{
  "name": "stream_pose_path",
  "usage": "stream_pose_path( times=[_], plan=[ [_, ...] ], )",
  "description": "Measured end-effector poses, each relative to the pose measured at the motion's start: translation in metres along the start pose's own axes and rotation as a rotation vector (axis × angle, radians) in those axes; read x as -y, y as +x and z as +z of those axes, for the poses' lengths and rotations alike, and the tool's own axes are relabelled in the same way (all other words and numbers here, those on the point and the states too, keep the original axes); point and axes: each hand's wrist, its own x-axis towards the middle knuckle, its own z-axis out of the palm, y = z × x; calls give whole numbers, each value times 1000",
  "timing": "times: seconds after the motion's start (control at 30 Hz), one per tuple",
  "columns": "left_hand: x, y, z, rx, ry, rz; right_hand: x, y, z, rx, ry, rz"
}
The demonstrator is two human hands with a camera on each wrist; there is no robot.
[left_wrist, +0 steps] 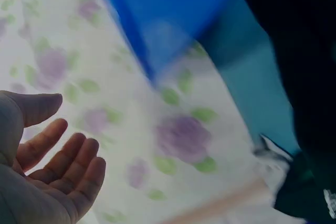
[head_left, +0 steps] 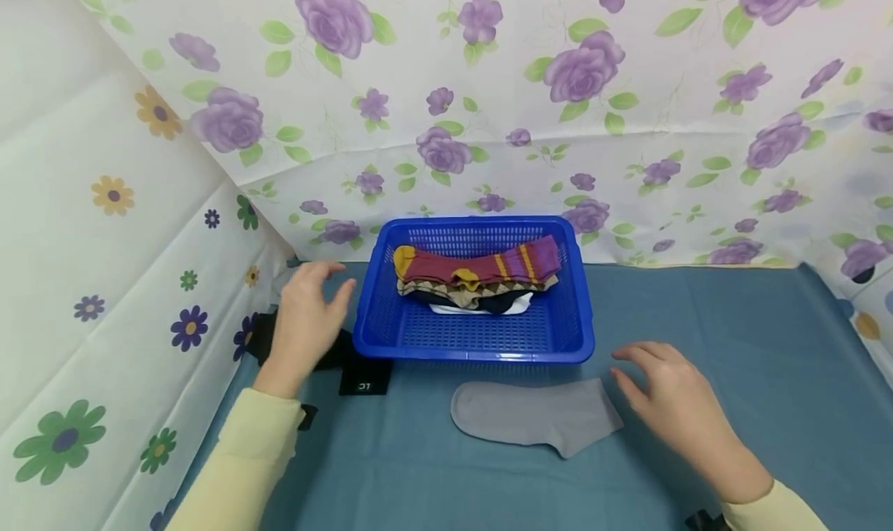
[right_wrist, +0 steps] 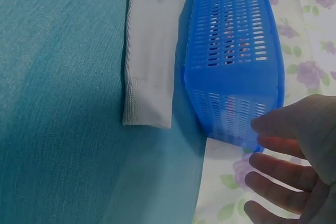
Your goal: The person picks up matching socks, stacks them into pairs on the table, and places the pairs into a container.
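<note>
Just below the centre of the head view, a gray sock (head_left: 537, 415) is seen laid flat on the blue cloth (head_left: 418, 477), its rounded end turned left, its cuff right. Trouble could well start here: if only the upper layer were pinched at the cuff, the limp knit might be bunched or twisted. Just above it, a blue basket (head_left: 467, 356) is set mid-frame, holding a flat stack of socks (head_left: 477, 271), maroon and purple on top. That stack looks loosely laid; by a careless brush it could be tipped askew, and by a knock on the rim the whole basket could be shifted.

Now to the hands, and nothing is gripped by either! From the lower right, the right hand (head_left: 673, 395) is angled toward the upper left, near the cuff but apart from it, thumb and fingers parted and loosely bent. At centre left, the left hand (head_left: 307, 322) is raised beside the basket, fingers relaxed, thumb spread away. Beneath it, black items (head_left: 338, 353) are partly hidden; what they are cannot be told, though by a low sleeve (head_left: 244, 453) they might be dragged.
</note>
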Motion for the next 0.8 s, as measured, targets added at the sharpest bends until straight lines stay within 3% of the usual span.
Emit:
stream_pose_path(
  times=[0.2, 0.37, 0.57, 0.8],
  plan=[
    [54, 40, 14, 82, 56, -173, -6, 0, -2, 25, -21, 9],
    [85, 60, 28, 235, 173, -248, -8, 1, 0, 79, -5, 12],
    [107, 68, 42, 432, 295, -294, -4, 0, 3, 166, 3, 10],
    [125, 65, 55, 531, 349, -352, 2, -2, 5, 205, 0, -37]
  ],
)
